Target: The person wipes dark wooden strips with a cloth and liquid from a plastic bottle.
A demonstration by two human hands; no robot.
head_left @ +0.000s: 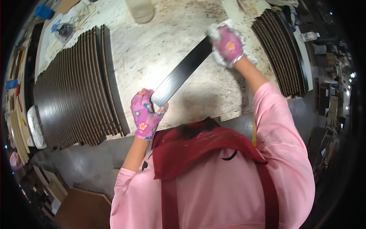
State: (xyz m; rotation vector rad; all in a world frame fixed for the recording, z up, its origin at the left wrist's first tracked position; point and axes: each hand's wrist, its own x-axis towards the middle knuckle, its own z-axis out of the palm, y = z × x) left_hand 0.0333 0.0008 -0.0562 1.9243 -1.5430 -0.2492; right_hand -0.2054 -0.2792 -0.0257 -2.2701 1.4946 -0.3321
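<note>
We see left hand [145, 113] gripping near end of dark strip [182, 72]; right hand [228, 46] clamps white cloth [215, 33] over hidden far end.

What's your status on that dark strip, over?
Left hand shut on near end of dark strip. Right hand presses white cloth on far end. Strip stacks flank both sides, none touching.
</note>
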